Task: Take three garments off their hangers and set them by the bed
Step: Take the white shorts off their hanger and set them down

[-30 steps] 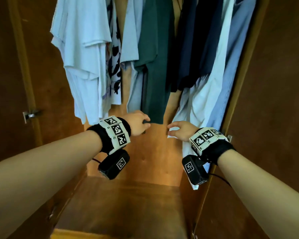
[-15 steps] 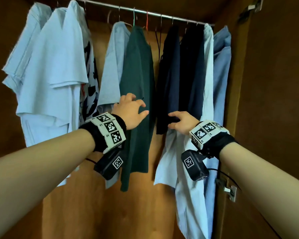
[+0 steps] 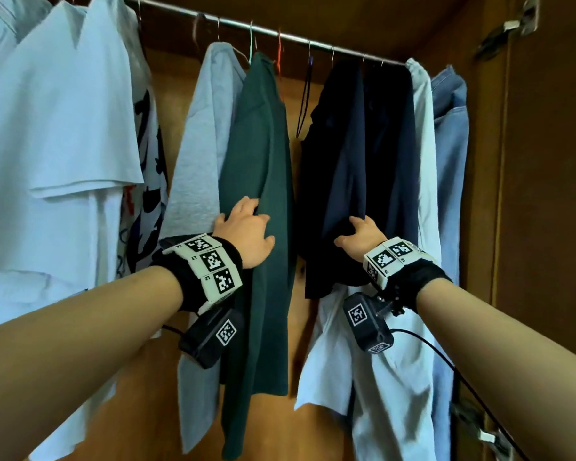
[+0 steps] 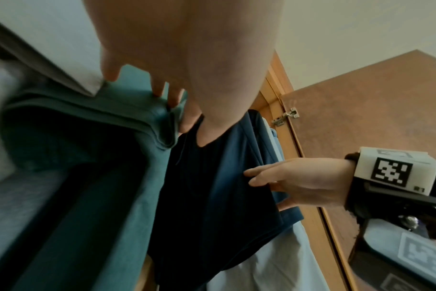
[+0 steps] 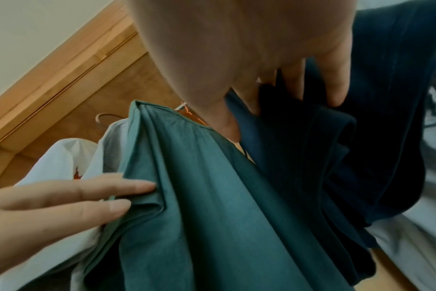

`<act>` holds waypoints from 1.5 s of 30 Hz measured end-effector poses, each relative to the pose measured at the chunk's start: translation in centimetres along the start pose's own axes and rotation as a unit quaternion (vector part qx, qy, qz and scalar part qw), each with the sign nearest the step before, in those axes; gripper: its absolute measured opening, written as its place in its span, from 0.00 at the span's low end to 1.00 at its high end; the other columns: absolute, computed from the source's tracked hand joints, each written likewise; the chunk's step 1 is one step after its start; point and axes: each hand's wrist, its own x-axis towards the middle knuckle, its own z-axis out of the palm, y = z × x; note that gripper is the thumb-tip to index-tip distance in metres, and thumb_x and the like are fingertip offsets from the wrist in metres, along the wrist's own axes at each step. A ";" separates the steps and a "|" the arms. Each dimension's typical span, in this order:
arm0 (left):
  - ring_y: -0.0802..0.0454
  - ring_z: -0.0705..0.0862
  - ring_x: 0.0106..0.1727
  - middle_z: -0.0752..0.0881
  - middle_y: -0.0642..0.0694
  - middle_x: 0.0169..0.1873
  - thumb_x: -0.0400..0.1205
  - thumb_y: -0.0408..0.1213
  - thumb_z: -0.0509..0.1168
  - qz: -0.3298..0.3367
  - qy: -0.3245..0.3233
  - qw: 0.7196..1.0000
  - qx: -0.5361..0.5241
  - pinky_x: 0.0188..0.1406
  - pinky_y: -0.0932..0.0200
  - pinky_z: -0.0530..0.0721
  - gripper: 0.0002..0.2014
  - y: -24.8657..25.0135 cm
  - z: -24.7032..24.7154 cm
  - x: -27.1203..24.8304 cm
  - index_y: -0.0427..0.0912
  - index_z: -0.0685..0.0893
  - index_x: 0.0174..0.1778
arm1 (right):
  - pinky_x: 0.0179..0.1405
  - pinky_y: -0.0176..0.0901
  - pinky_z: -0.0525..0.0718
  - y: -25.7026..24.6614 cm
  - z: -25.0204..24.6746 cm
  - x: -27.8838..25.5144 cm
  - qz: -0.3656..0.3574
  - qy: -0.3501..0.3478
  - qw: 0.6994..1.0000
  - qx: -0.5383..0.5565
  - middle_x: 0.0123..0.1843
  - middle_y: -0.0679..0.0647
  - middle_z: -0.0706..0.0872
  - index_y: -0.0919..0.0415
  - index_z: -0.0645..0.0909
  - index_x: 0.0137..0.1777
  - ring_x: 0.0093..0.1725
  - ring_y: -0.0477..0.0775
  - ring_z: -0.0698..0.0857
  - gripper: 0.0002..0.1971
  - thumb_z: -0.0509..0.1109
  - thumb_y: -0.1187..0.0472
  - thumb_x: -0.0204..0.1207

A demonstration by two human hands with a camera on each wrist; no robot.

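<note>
Both arms reach forward, raised. Left hand rests spread, fingers straight, on the green shirt. Right hand grips the navy shirt, fingers curled into its fabric.

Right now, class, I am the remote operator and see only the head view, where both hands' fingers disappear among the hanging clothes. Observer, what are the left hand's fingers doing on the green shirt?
Observer: In the right wrist view the left hand lays straight fingers on a folded edge of the green shirt; they are not curled round it.
Operator: And the right hand?
Observer: The left wrist view shows the right hand with fingers flat on the navy garment, its hem passing under them.
Operator: Is it gripped?
Observer: The right wrist view shows navy cloth bunched between thumb and fingers; how firmly, I cannot tell.
</note>
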 end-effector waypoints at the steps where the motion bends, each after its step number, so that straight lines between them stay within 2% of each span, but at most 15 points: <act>1: 0.48 0.46 0.86 0.52 0.45 0.84 0.85 0.47 0.55 -0.002 0.002 1.000 -0.003 0.83 0.39 0.53 0.26 -0.1 0.2 0.4 0.42 0.67 0.79 | 0.78 0.44 0.62 0.0 0.2 0.3 -0.009 -0.005 1.000 0.007 0.85 0.56 0.52 0.59 0.58 0.81 0.82 0.58 0.62 0.34 0.66 0.57 0.77; 4: 0.46 0.52 0.84 0.55 0.45 0.83 0.85 0.48 0.55 0.029 0.054 0.997 -0.057 0.81 0.42 0.58 0.25 0.5 0.2 1.3 0.41 0.71 0.76 | 0.80 0.37 0.52 -0.4 1.2 0.9 -0.088 -0.033 0.995 0.034 0.85 0.58 0.53 0.58 0.56 0.82 0.85 0.53 0.53 0.35 0.66 0.57 0.78; 7: 0.40 0.59 0.81 0.59 0.43 0.80 0.85 0.53 0.53 0.028 0.089 0.982 -0.166 0.79 0.41 0.63 0.24 2.2 -0.4 2.5 0.49 0.70 0.76 | 0.79 0.33 0.48 -1.1 2.1 1.5 -0.191 -0.075 0.975 0.089 0.84 0.59 0.59 0.54 0.64 0.80 0.84 0.49 0.53 0.30 0.66 0.62 0.78; 11: 0.37 0.70 0.75 0.68 0.36 0.75 0.83 0.57 0.55 -0.006 0.071 0.965 -0.254 0.77 0.46 0.67 0.30 4.6 -0.4 5.1 0.48 0.62 0.79 | 0.76 0.41 0.65 -1.5 1.3 2.5 -0.304 -0.105 0.936 0.141 0.69 0.59 0.80 0.64 0.79 0.67 0.69 0.48 0.75 0.19 0.66 0.70 0.77; 13: 0.35 0.76 0.70 0.75 0.32 0.69 0.82 0.48 0.61 0.005 0.087 0.965 -0.247 0.72 0.45 0.73 0.32 5.1 -0.3 6.0 0.51 0.56 0.81 | 0.70 0.37 0.70 -1.2 0.6 3.1 -0.338 -0.050 0.928 0.149 0.58 0.56 0.85 0.66 0.86 0.56 0.61 0.48 0.79 0.13 0.67 0.71 0.74; 16: 0.36 0.82 0.52 0.81 0.36 0.50 0.77 0.26 0.60 0.035 0.122 0.967 -0.223 0.56 0.44 0.81 0.43 5.6 0.2 6.9 0.64 0.48 0.81 | 0.70 0.28 0.67 0.5 -1.3 4.6 -0.263 0.136 0.945 0.136 0.66 0.54 0.81 0.59 0.88 0.52 0.68 0.53 0.78 0.12 0.67 0.68 0.72; 19: 0.38 0.79 0.49 0.76 0.41 0.49 0.76 0.22 0.54 0.029 0.126 0.969 -0.210 0.54 0.47 0.79 0.43 5.8 1.1 7.3 0.71 0.53 0.78 | 0.78 0.50 0.65 2.7 -3.1 5.7 -0.111 0.302 0.945 0.060 0.79 0.53 0.67 0.54 0.78 0.66 0.77 0.57 0.66 0.23 0.68 0.61 0.69; 21: 0.35 0.79 0.58 0.75 0.39 0.59 0.78 0.24 0.54 0.011 0.106 0.975 -0.197 0.61 0.48 0.77 0.37 5.5 2.0 7.8 0.67 0.63 0.77 | 0.79 0.55 0.63 3.8 -3.7 6.1 -0.035 0.315 0.946 0.064 0.81 0.54 0.62 0.56 0.66 0.75 0.80 0.59 0.62 0.34 0.70 0.60 0.68; 24: 0.35 0.76 0.68 0.72 0.39 0.70 0.79 0.28 0.56 -0.016 0.082 0.980 -0.182 0.71 0.44 0.74 0.30 5.1 2.9 8.5 0.59 0.69 0.75 | 0.75 0.56 0.70 5.2 -3.8 7.2 0.004 0.299 0.949 0.102 0.74 0.57 0.73 0.59 0.62 0.77 0.75 0.60 0.71 0.38 0.72 0.61 0.67; 27: 0.34 0.74 0.70 0.71 0.38 0.71 0.80 0.31 0.57 -0.040 0.072 0.985 -0.152 0.73 0.38 0.70 0.31 5.4 3.3 8.6 0.53 0.62 0.79 | 0.66 0.47 0.76 5.9 -3.6 7.9 -0.009 0.228 0.968 0.100 0.59 0.55 0.86 0.57 0.70 0.73 0.65 0.59 0.81 0.28 0.69 0.62 0.72; 31: 0.37 0.73 0.71 0.73 0.37 0.70 0.81 0.35 0.56 -0.040 0.077 0.986 -0.141 0.74 0.39 0.67 0.30 6.1 3.7 8.5 0.46 0.59 0.81 | 0.46 0.41 0.75 5.4 -2.7 8.4 -0.060 0.173 0.982 0.036 0.43 0.61 0.86 0.62 0.85 0.46 0.52 0.60 0.85 0.06 0.68 0.62 0.73; 35: 0.38 0.74 0.72 0.74 0.38 0.70 0.85 0.49 0.51 -0.037 0.086 0.984 -0.154 0.74 0.40 0.66 0.24 7.2 3.6 8.8 0.47 0.67 0.77 | 0.70 0.37 0.68 3.5 -0.9 8.2 -0.212 0.107 0.964 0.117 0.67 0.63 0.82 0.71 0.85 0.55 0.70 0.59 0.78 0.13 0.73 0.68 0.72; 39: 0.36 0.75 0.69 0.78 0.37 0.67 0.83 0.60 0.47 -0.034 0.069 0.986 -0.148 0.72 0.38 0.67 0.28 8.7 3.3 9.6 0.41 0.76 0.64 | 0.80 0.39 0.57 2.9 -0.7 7.5 -0.274 -0.009 0.956 0.104 0.78 0.58 0.71 0.63 0.83 0.61 0.79 0.54 0.68 0.14 0.69 0.68 0.75; 43: 0.35 0.78 0.65 0.81 0.37 0.62 0.82 0.41 0.59 -0.042 0.100 0.987 -0.122 0.68 0.40 0.68 0.20 9.2 3.0 10.0 0.39 0.68 0.68 | 0.81 0.44 0.53 4.2 -2.5 7.7 -0.228 0.152 0.961 -0.029 0.83 0.58 0.61 0.56 0.76 0.71 0.83 0.58 0.58 0.24 0.68 0.61 0.73; 45: 0.34 0.80 0.62 0.82 0.37 0.60 0.79 0.33 0.59 -0.047 0.114 0.983 -0.139 0.67 0.40 0.68 0.26 9.0 3.0 10.0 0.43 0.61 0.73 | 0.82 0.46 0.51 4.9 -3.7 7.5 -0.169 0.255 0.952 -0.011 0.84 0.59 0.56 0.57 0.74 0.71 0.84 0.58 0.54 0.25 0.67 0.61 0.72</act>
